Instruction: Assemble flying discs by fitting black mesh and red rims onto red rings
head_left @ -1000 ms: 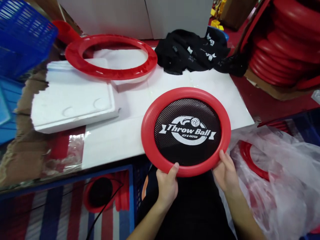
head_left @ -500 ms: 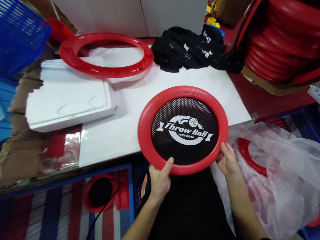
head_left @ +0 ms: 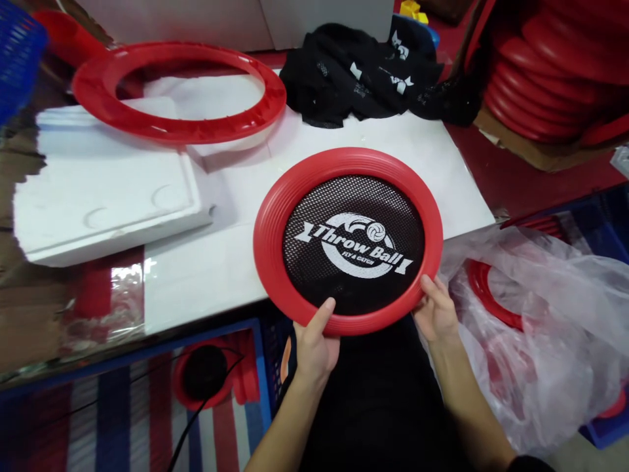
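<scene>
A red ring-shaped disc (head_left: 269, 239) with black mesh across its middle is held up at the table's front edge, its white "Throw Ball" print facing me. My left hand (head_left: 315, 341) grips the near rim at the lower left, thumb on top and fingers hidden beneath. At the lower right of the rim, my right hand (head_left: 435, 311) pinches it between thumb and fingers. Another red ring (head_left: 179, 131), with no mesh in it, rests on a white foam block (head_left: 105, 190) at the left. Black printed mesh pieces (head_left: 358, 78) lie heaped at the back of the white tabletop (head_left: 196, 282).
Red rings (head_left: 545, 85) are stacked in a cardboard box at the right. Below them, a clear plastic bag (head_left: 555, 334) holds red rings. A blue crate (head_left: 260, 373) with finished-looking discs stands lower left; a blue basket (head_left: 17, 59) is at the upper left.
The view has shifted, so the table items appear further left and higher. Both hands still hold the disc, which sits slightly higher and further left in the picture.
</scene>
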Tool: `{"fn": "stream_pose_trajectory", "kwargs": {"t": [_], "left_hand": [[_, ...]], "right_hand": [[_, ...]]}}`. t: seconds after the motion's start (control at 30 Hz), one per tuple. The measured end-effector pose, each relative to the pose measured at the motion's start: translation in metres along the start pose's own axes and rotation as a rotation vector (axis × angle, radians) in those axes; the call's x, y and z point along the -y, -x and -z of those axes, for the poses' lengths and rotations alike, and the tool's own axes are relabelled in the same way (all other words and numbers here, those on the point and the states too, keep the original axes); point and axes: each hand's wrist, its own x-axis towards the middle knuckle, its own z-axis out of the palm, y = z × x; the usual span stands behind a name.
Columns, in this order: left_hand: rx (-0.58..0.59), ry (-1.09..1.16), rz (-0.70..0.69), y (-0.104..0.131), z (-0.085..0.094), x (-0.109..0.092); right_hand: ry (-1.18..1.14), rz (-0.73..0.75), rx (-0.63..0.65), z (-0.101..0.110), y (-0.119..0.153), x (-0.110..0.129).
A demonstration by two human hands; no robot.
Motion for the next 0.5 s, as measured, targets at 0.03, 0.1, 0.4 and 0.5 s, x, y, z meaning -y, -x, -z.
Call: {"fn": "stream_pose_trajectory", "kwargs": {"t": [0.03,0.1,0.4,0.5], "left_hand": [[-0.007,-0.008,0.003,-0.003,0.001,-0.004],[-0.017,-0.025,0.007,-0.008,0.003,-0.012],[-0.085,0.032,0.017,0.006,0.024,0.013],[0.032,0.117,0.133,0.024,0.018,0.039]], "right_hand": [[0.021,0.012,0.016,0.001,0.001,0.001],[0.072,0.021,0.069,0.003,0.0,0.005],[0.123,0.16,-0.028,0.005,-0.023,0.026],[0.06,0.185,-0.059,-0.015,-0.007,0.007]]}}
